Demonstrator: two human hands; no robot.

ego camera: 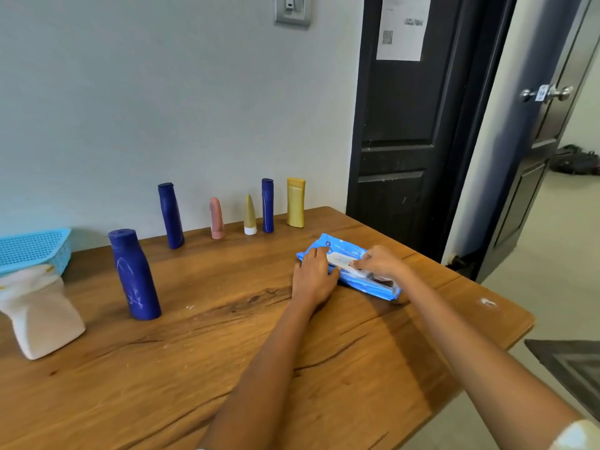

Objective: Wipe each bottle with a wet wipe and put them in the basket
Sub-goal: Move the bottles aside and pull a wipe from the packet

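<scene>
My left hand (313,271) presses flat on the blue plastic wet-wipe pack (349,267) to steady it on the wooden tabletop (259,336), my right hand (378,263) pinching its white flap (341,263) to open it, seven unwiped bottles standing apart.

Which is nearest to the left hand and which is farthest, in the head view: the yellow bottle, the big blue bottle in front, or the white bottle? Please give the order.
From the left hand, pressing on the wipes pack:
1. Yellow bottle, at the back by the wall.
2. Big blue bottle, standing to the left.
3. White bottle, at the far left edge, before the basket.
</scene>
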